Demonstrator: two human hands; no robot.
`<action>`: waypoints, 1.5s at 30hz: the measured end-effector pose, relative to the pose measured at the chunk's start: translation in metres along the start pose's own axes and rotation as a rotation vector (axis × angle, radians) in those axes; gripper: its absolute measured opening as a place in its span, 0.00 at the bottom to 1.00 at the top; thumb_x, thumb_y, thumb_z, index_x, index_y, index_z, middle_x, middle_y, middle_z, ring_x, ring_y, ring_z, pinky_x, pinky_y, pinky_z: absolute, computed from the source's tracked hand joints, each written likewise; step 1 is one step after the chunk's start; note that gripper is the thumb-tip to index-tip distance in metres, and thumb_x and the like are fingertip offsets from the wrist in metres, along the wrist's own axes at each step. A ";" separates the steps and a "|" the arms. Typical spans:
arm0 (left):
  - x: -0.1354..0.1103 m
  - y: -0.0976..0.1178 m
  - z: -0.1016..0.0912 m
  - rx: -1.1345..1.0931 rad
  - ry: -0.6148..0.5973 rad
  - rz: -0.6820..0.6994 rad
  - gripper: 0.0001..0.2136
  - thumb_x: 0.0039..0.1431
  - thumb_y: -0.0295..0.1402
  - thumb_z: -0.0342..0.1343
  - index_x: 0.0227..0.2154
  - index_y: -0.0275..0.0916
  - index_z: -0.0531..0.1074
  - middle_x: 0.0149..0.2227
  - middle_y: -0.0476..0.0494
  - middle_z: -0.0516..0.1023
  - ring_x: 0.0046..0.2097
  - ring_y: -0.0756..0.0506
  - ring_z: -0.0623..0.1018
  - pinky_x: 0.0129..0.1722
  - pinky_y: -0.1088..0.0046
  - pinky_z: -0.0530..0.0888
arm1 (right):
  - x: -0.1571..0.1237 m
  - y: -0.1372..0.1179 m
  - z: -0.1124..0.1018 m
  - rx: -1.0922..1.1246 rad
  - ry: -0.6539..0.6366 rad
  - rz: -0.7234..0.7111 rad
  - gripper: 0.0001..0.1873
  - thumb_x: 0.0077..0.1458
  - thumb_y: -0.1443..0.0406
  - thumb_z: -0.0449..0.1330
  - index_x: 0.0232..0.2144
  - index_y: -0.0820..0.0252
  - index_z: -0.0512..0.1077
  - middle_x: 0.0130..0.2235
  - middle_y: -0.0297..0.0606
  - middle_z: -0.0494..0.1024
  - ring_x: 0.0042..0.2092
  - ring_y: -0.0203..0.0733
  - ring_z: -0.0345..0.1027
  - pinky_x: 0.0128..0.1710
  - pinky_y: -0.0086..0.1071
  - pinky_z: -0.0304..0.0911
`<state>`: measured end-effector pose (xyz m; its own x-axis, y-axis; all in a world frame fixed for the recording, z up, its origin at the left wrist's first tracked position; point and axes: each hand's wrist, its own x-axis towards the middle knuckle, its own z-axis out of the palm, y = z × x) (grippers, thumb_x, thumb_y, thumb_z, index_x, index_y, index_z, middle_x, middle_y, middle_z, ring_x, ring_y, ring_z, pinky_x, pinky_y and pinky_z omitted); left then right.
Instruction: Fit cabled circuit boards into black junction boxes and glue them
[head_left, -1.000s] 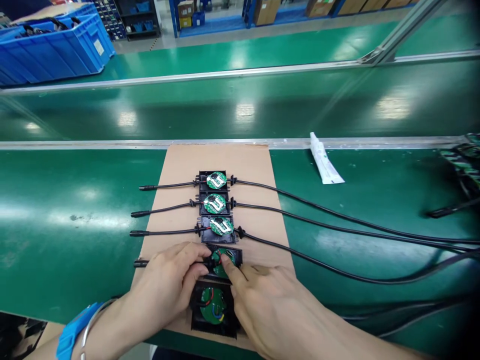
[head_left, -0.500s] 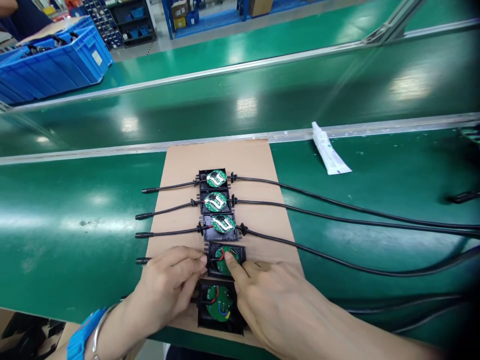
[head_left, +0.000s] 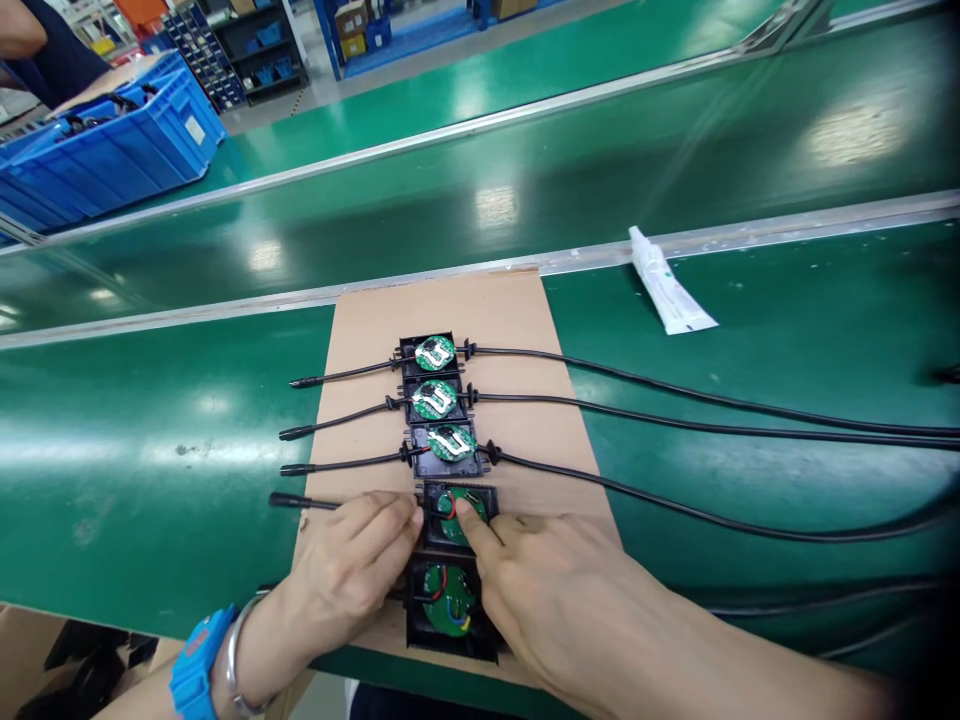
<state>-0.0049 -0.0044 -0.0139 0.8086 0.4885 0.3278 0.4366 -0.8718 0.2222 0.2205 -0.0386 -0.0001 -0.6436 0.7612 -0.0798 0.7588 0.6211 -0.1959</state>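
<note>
My left hand (head_left: 360, 560) is closed, its fingertips pinching a black cable (head_left: 304, 501) where it enters the left side of a black plastic case. My right hand (head_left: 540, 580) presses its index fingertip on the green circuit board (head_left: 472, 508) in that case, near a red wire. Its other fingers curl at the case's right side; what they hold is hidden. Nearer to me lies another black case (head_left: 480, 640), its round board (head_left: 448, 600) carrying red, blue and yellow wires. Beyond my hands, three cases (head_left: 448, 467) hold boards with white tracks, cables leaving both sides.
Cardboard (head_left: 442, 300) lies under the cases on the green bench (head_left: 187, 450). A white tube (head_left: 671, 290) lies at the back right. Long black cables (head_left: 675, 400) run off right. A blue crate (head_left: 112, 150) stands far left, with a co-worker's arm (head_left: 19, 30) behind it.
Both hands keep their places at the fourth case, the index finger still on its board. The view has shifted slightly; more of the left-hand cable shows.
</note>
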 end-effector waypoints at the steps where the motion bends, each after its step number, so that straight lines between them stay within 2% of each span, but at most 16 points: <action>1: -0.001 0.000 0.000 0.013 -0.015 0.017 0.12 0.65 0.20 0.44 0.46 0.28 0.70 0.42 0.34 0.78 0.44 0.43 0.77 0.43 0.65 0.80 | 0.000 0.000 0.000 0.011 0.003 0.006 0.27 0.50 0.68 0.54 0.53 0.75 0.69 0.27 0.41 0.77 0.23 0.43 0.67 0.19 0.38 0.45; 4: -0.005 -0.001 0.002 -0.008 -0.024 0.001 0.12 0.65 0.19 0.45 0.47 0.27 0.70 0.42 0.34 0.78 0.45 0.43 0.77 0.44 0.64 0.79 | -0.001 0.000 0.000 0.041 0.059 0.054 0.25 0.52 0.69 0.54 0.53 0.71 0.70 0.29 0.39 0.77 0.25 0.42 0.68 0.21 0.37 0.49; 7: -0.009 -0.002 0.006 -0.047 -0.001 -0.059 0.14 0.62 0.18 0.47 0.48 0.30 0.70 0.43 0.36 0.78 0.44 0.43 0.77 0.43 0.64 0.79 | 0.000 -0.003 -0.001 0.024 0.186 0.091 0.20 0.52 0.67 0.54 0.47 0.67 0.74 0.33 0.44 0.77 0.33 0.46 0.68 0.27 0.36 0.56; 10: -0.007 -0.002 0.008 -0.052 0.041 -0.071 0.13 0.61 0.19 0.49 0.47 0.31 0.72 0.43 0.37 0.78 0.44 0.43 0.77 0.43 0.62 0.78 | 0.005 -0.013 -0.003 -0.019 0.271 0.063 0.16 0.52 0.65 0.55 0.41 0.67 0.76 0.37 0.48 0.75 0.37 0.49 0.64 0.33 0.39 0.58; 13: -0.005 -0.001 0.007 -0.050 0.056 -0.081 0.13 0.61 0.18 0.48 0.45 0.32 0.72 0.42 0.38 0.78 0.44 0.42 0.76 0.43 0.62 0.77 | 0.014 -0.025 -0.005 -0.007 0.292 0.020 0.16 0.54 0.63 0.55 0.39 0.68 0.77 0.39 0.50 0.75 0.39 0.49 0.61 0.37 0.41 0.58; 15: -0.005 0.000 0.006 -0.067 0.042 -0.095 0.14 0.60 0.17 0.47 0.45 0.32 0.73 0.43 0.38 0.78 0.44 0.42 0.76 0.44 0.62 0.77 | 0.022 -0.029 -0.006 0.036 0.236 -0.002 0.14 0.55 0.63 0.55 0.35 0.66 0.78 0.38 0.48 0.75 0.39 0.48 0.60 0.38 0.41 0.58; 18: -0.005 -0.002 0.003 -0.118 0.001 -0.116 0.15 0.59 0.18 0.47 0.45 0.33 0.73 0.43 0.38 0.78 0.45 0.42 0.76 0.44 0.62 0.77 | 0.033 -0.027 -0.012 0.104 0.070 -0.038 0.13 0.55 0.66 0.54 0.25 0.63 0.76 0.30 0.46 0.73 0.39 0.49 0.59 0.36 0.42 0.58; 20: -0.002 -0.002 0.000 -0.142 -0.020 -0.159 0.15 0.59 0.18 0.47 0.45 0.34 0.73 0.43 0.39 0.78 0.44 0.42 0.76 0.43 0.62 0.77 | 0.035 -0.020 -0.017 0.146 0.001 -0.048 0.14 0.56 0.67 0.53 0.23 0.62 0.75 0.28 0.45 0.72 0.40 0.50 0.59 0.38 0.44 0.58; 24: 0.011 0.006 -0.004 -0.151 0.052 -0.245 0.14 0.58 0.19 0.46 0.42 0.36 0.72 0.44 0.40 0.76 0.46 0.42 0.75 0.46 0.62 0.75 | 0.013 -0.001 -0.030 0.271 0.078 0.069 0.12 0.58 0.65 0.51 0.36 0.62 0.74 0.35 0.43 0.72 0.42 0.48 0.60 0.44 0.43 0.59; 27: 0.023 0.013 -0.004 -0.201 -0.037 -0.156 0.11 0.60 0.21 0.47 0.42 0.35 0.70 0.45 0.40 0.75 0.47 0.41 0.73 0.49 0.61 0.72 | -0.013 0.009 -0.033 0.323 0.109 0.172 0.13 0.59 0.67 0.50 0.43 0.61 0.70 0.41 0.43 0.71 0.44 0.47 0.62 0.45 0.41 0.59; 30: 0.030 0.016 -0.001 -0.210 -0.166 -0.079 0.11 0.61 0.21 0.47 0.42 0.36 0.70 0.45 0.41 0.75 0.46 0.41 0.73 0.50 0.58 0.69 | -0.027 0.011 -0.025 0.378 0.046 0.243 0.09 0.58 0.70 0.49 0.38 0.61 0.68 0.37 0.40 0.72 0.40 0.45 0.64 0.40 0.38 0.60; 33: 0.030 0.016 0.002 -0.196 -0.227 -0.084 0.11 0.61 0.21 0.47 0.42 0.37 0.70 0.47 0.43 0.75 0.45 0.42 0.74 0.50 0.58 0.68 | -0.028 0.009 -0.013 0.384 0.025 0.274 0.08 0.57 0.71 0.48 0.34 0.60 0.67 0.33 0.39 0.71 0.35 0.44 0.65 0.35 0.37 0.58; 36: 0.028 0.016 0.003 -0.179 -0.264 -0.081 0.11 0.60 0.20 0.47 0.42 0.36 0.69 0.49 0.44 0.74 0.47 0.43 0.73 0.53 0.59 0.66 | -0.021 0.010 -0.008 0.377 0.047 0.261 0.10 0.59 0.71 0.46 0.33 0.60 0.66 0.32 0.39 0.71 0.32 0.42 0.64 0.32 0.35 0.55; 39: 0.028 0.016 0.004 -0.189 -0.276 -0.088 0.11 0.60 0.19 0.47 0.41 0.36 0.69 0.49 0.44 0.74 0.47 0.43 0.73 0.54 0.61 0.65 | -0.012 0.015 -0.008 0.478 0.054 0.317 0.13 0.62 0.69 0.43 0.26 0.58 0.61 0.26 0.33 0.67 0.28 0.38 0.61 0.29 0.32 0.51; 42: 0.028 0.017 0.005 -0.190 -0.275 -0.094 0.12 0.59 0.19 0.47 0.41 0.36 0.69 0.50 0.44 0.73 0.48 0.43 0.72 0.55 0.61 0.65 | -0.007 0.022 -0.009 0.556 -0.011 0.389 0.17 0.65 0.67 0.42 0.22 0.57 0.55 0.21 0.29 0.63 0.25 0.35 0.57 0.27 0.31 0.49; 45: 0.029 0.017 0.004 -0.185 -0.308 -0.105 0.15 0.58 0.18 0.46 0.46 0.37 0.68 0.49 0.43 0.73 0.48 0.42 0.72 0.54 0.61 0.65 | -0.007 0.026 -0.009 0.470 -0.104 0.395 0.17 0.64 0.69 0.41 0.23 0.57 0.58 0.22 0.32 0.67 0.26 0.37 0.60 0.28 0.32 0.50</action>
<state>0.0271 -0.0052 -0.0044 0.8564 0.5163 0.0088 0.4676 -0.7826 0.4110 0.2454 -0.0261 0.0039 -0.3471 0.8800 -0.3243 0.8318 0.1291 -0.5398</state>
